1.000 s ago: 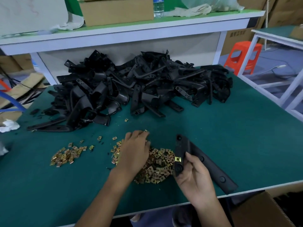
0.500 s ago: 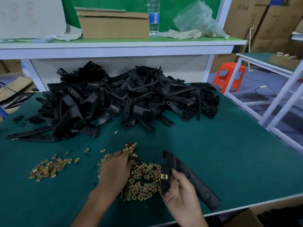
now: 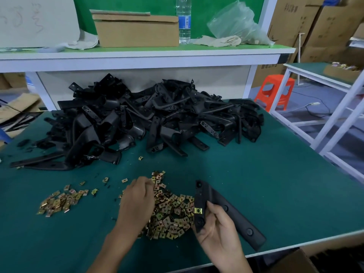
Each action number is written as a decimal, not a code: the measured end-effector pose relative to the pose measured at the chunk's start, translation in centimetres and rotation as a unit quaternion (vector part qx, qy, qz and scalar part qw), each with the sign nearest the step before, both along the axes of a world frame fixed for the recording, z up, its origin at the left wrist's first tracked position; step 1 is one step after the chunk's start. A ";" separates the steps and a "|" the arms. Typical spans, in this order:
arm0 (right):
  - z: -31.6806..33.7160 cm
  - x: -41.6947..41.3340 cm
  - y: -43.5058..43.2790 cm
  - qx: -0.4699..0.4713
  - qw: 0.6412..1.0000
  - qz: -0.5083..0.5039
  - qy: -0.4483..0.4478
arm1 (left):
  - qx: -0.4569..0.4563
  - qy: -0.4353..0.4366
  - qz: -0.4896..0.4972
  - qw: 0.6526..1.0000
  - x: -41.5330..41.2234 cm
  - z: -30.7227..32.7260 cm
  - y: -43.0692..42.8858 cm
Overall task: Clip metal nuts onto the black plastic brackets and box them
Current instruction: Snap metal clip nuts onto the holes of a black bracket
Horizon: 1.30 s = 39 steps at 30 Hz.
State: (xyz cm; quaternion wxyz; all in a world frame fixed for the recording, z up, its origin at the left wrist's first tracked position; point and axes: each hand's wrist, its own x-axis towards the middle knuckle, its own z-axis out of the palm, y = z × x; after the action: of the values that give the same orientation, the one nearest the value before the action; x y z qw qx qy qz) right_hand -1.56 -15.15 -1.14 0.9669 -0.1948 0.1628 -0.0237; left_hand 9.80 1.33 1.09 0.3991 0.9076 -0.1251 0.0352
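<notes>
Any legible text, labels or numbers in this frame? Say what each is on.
Nothing reads clearly.
Water bottle label: blue with a barcode, print too small.
Stacked cartons: dark print, blurred.
Lower carton: a line of characters, blurred.
White board: faint red scribbles, unreadable.

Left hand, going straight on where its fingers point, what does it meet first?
Likely the far tip of the metal nut pile, just ahead of the left hand; its height above them is unclear.

No legible text anywhere
</notes>
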 end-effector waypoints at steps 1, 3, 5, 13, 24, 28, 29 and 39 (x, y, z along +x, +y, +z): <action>0.0 -0.1 0.1 -0.011 1.000 -0.003 0.000 | -0.036 0.034 -0.003 0.999 -0.4 0.4 -0.1; -0.1 -0.1 0.0 -0.039 0.999 -0.004 0.005 | -0.099 0.091 -0.024 0.991 -1.4 1.1 -0.5; -0.2 -0.2 0.0 -0.051 0.999 -0.002 0.011 | -0.159 0.146 -0.061 0.975 -2.5 1.6 -1.2; -0.7 0.0 -0.1 -0.047 0.998 0.015 0.035 | -0.282 0.250 -0.126 0.918 -4.9 2.3 -2.9; -0.6 -0.2 -0.2 -0.029 0.999 0.007 -0.021 | -0.296 0.243 -0.113 0.917 -4.7 2.1 -2.9; -0.3 -0.4 -0.2 -0.030 0.998 0.010 -0.050 | -0.360 0.261 -0.097 0.890 -4.8 2.2 -3.1; -0.3 -0.5 -0.2 -0.028 0.998 0.016 -0.051 | -0.372 0.267 -0.096 0.884 -4.9 2.3 -3.3; -0.6 -0.2 0.0 -0.092 0.995 0.039 -0.008 | -0.468 0.369 -0.038 0.802 -5.1 2.3 -4.2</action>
State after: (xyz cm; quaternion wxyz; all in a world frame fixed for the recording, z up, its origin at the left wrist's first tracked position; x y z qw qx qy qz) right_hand -1.76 -15.12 -1.69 0.9463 -0.2891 0.1449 -0.0029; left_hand 4.75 -2.88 3.34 0.7926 0.5490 0.0289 -0.2637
